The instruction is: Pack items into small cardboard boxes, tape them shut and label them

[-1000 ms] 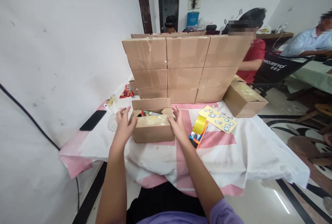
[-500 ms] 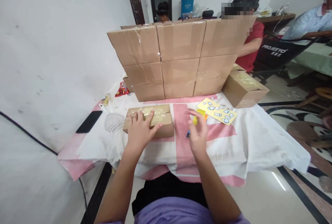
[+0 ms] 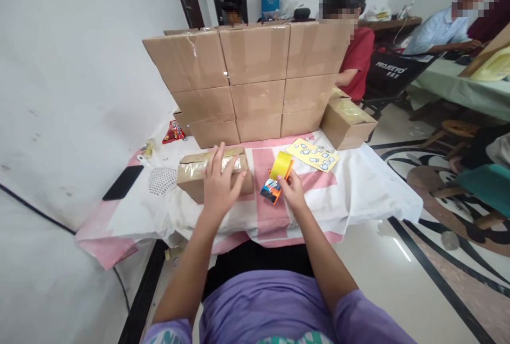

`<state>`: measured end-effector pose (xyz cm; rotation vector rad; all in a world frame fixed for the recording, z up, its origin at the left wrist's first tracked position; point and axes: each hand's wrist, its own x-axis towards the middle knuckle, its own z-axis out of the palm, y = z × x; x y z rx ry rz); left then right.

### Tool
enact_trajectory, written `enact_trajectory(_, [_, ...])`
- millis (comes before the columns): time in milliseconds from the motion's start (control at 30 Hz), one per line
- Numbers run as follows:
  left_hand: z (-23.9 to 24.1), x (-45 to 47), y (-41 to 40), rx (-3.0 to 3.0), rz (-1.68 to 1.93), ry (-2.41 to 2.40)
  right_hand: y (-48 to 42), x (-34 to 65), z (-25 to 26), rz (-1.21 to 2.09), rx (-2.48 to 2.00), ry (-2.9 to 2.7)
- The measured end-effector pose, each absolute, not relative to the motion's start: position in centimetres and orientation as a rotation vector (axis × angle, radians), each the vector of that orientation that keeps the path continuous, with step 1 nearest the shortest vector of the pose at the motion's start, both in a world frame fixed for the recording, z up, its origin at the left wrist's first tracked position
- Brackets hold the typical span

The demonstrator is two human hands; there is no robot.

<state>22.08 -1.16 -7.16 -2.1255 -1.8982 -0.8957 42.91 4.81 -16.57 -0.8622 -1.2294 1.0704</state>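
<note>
In front of me lies a small cardboard box [image 3: 191, 184] with clear yellowish tape across its top. My left hand [image 3: 220, 184] is over the box's front and top with its fingers spread; whether it presses on the box I cannot tell. To the right, my right hand [image 3: 292, 187] grips a small yellow and orange item [image 3: 281, 164] by its right edge. That item has a blue and black printed part at its lower left end, and its exact kind is unclear. Behind it is a yellow sheet [image 3: 313, 154] printed with pale blue shapes.
A wall of stacked cardboard boxes [image 3: 257, 102] rises at the table's back, with another taped box [image 3: 348, 123] at right. On the left are a black phone-like slab [image 3: 122, 183], a white perforated piece [image 3: 162, 181] and a red packet [image 3: 173, 132]. People sit beyond.
My right hand has closed on the yellow and orange item and lifted or turned it. My left hand has shifted on the box, which now sits tilted differently. The view has swung right.
</note>
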Motion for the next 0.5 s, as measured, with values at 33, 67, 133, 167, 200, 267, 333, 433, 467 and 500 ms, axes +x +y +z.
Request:
enact_trajectory(33, [-7.7, 23.7, -2.0, -2.128, -1.010, -1.831, 3.8, 42.5, -16.1, 1.064, -0.802, -1.227])
enact_trajectory(67, [-8.4, 25.3, -2.8, -2.149, -1.119, -1.793, 2.9, 42.1, -15.6, 1.048, -0.751, -1.219])
enact_trajectory(133, [-9.9, 27.8, -4.1, -2.188, -1.325, -1.813, 1.5, 41.7, -14.8, 1.002, -0.713, -1.200])
enact_trajectory(167, [-10.7, 28.5, -4.5, -2.183, -1.422, -1.866, 1.1, 41.7, -14.6, 0.975, -0.722, -1.194])
enact_trajectory(200, [-11.4, 29.0, -4.7, -2.169, -1.504, -1.928, 0.9, 41.8, -14.3, 0.949, -0.741, -1.191])
enact_trajectory(267, [-12.3, 29.2, -4.5, -2.186, -1.598, -2.025, 0.9, 42.2, -14.1, 0.908, -0.795, -1.203])
enact_trajectory(333, [-12.7, 28.9, -4.1, -2.311, -1.624, -2.046, 0.9, 42.5, -13.9, 0.868, -0.839, -1.227])
enact_trajectory(433, [-12.0, 28.9, -4.1, -2.397, -1.691, -2.049, 1.0, 42.7, -13.9, 0.811, -0.873, -1.287])
enact_trajectory(467, [-11.6, 29.1, -4.4, -2.375, -1.734, -2.048, 1.1, 42.7, -13.8, 0.769, -0.892, -1.291])
enact_trajectory(500, [-11.1, 29.2, -4.9, -2.342, -1.780, -2.046, 1.2, 42.7, -13.7, 0.710, -0.915, -1.282])
